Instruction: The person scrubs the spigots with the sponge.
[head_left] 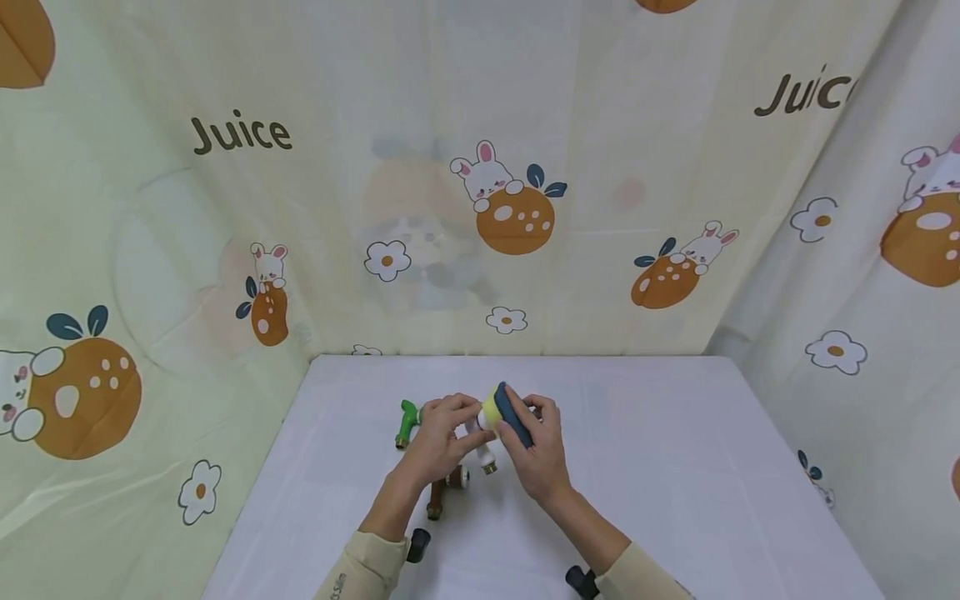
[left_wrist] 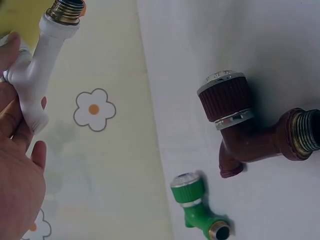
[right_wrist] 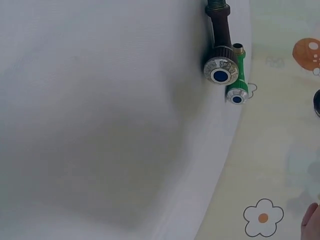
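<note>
My left hand grips a white faucet, held up over the table. In the left wrist view the faucet shows its brass threaded end pointing up and its spout down, with fingers curled around the body. My right hand holds a sponge, dark blue on one side and yellow on the other. Its yellow face lies against the faucet's knob end. A blurred yellow patch of the sponge shows behind the faucet. Only a sliver of the right hand enters the right wrist view.
On the white table, a brown faucet lies near the left forearm, with a green faucet farther back on the left. Both appear in the wrist views. A patterned curtain hangs behind the table and along its sides.
</note>
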